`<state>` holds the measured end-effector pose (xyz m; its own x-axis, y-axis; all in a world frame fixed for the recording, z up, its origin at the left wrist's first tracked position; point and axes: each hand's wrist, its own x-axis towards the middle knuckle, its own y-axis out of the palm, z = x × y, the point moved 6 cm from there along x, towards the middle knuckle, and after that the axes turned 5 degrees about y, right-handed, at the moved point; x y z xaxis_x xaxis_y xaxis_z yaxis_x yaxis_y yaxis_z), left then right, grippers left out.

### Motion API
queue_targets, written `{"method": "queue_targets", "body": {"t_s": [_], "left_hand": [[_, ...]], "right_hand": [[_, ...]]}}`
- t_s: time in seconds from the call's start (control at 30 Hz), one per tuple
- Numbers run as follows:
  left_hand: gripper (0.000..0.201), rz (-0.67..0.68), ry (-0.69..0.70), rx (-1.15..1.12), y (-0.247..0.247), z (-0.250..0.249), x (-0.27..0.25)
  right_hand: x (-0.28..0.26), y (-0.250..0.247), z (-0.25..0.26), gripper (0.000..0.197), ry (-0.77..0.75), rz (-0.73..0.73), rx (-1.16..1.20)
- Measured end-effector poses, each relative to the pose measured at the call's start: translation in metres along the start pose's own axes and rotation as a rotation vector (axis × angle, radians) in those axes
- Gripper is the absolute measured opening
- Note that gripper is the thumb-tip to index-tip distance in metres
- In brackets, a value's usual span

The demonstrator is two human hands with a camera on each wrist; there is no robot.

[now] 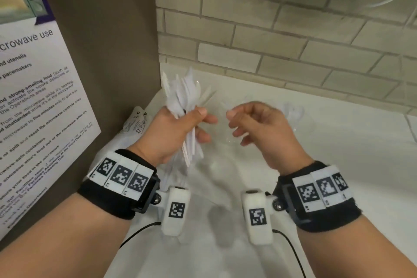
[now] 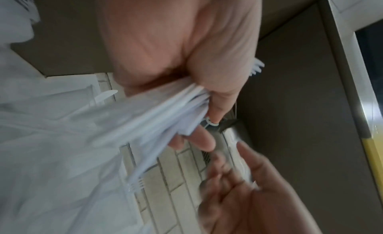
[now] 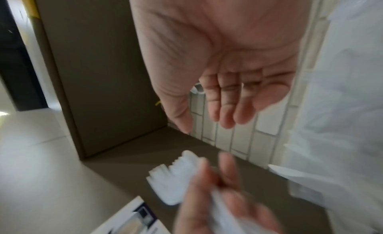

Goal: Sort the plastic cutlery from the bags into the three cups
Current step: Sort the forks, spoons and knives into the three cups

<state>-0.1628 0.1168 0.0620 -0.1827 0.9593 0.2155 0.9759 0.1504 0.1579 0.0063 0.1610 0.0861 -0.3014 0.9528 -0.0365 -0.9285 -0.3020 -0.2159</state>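
head looks down; wrist views close, all sharing both hands [image 1: 216, 128].

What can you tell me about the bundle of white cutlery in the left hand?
The bundle of white cutlery is a thick fistful of thin, matte plastic pieces, fanned out above the left hand and sticking out below it too. Fork tines show at some ends in the left wrist view; the other types are too blurred to tell. Fingers and thumb curl round its middle, holding it near upright above the white counter. The right hand is close, not touching.

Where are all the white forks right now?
In the head view, the bunch of white forks is gripped in the left hand, left of centre, beside the empty right hand.
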Motion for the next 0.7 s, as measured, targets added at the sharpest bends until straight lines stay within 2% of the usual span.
{"method": "queue_targets", "body": {"t_s": [0.07, 0.17, 0.23, 0.3, 0.37, 0.43, 0.6, 0.7], "left_hand": [[0.012, -0.011, 0.023, 0.175, 0.002, 0.005, -0.001], [0.013, -0.049, 0.106, 0.458, 0.004, 0.008, 0.001], [0.014, -0.073, 0.133, 0.57, 0.005, 0.009, 0.004], [0.024, -0.105, 0.141, 0.675, 0.003, 0.012, 0.004], [0.023, -0.127, 0.152, 0.735, 0.003, 0.011, 0.002], [0.024, -0.141, 0.15, 0.798, 0.005, 0.012, 0.002], [0.037, -0.169, 0.121, 0.83, 0.011, 0.012, 0.001], [0.033, -0.169, 0.107, 0.807, 0.014, 0.011, -0.001]], "right_hand": [[0.0, -0.001, 0.023, 0.008, -0.131, -0.064, 0.017], [-0.005, 0.007, 0.052, 0.012, -0.326, -0.081, -0.083], [-0.007, 0.014, 0.062, 0.011, -0.378, -0.078, -0.189], [-0.007, 0.02, 0.064, 0.012, -0.382, -0.089, -0.296], [-0.007, 0.024, 0.061, 0.025, -0.364, -0.118, -0.398], [-0.006, 0.028, 0.058, 0.03, -0.339, -0.16, -0.463], [0.001, 0.033, 0.049, 0.017, -0.302, -0.191, -0.436], [0.002, 0.03, 0.049, 0.013, -0.279, -0.206, -0.338]]}}
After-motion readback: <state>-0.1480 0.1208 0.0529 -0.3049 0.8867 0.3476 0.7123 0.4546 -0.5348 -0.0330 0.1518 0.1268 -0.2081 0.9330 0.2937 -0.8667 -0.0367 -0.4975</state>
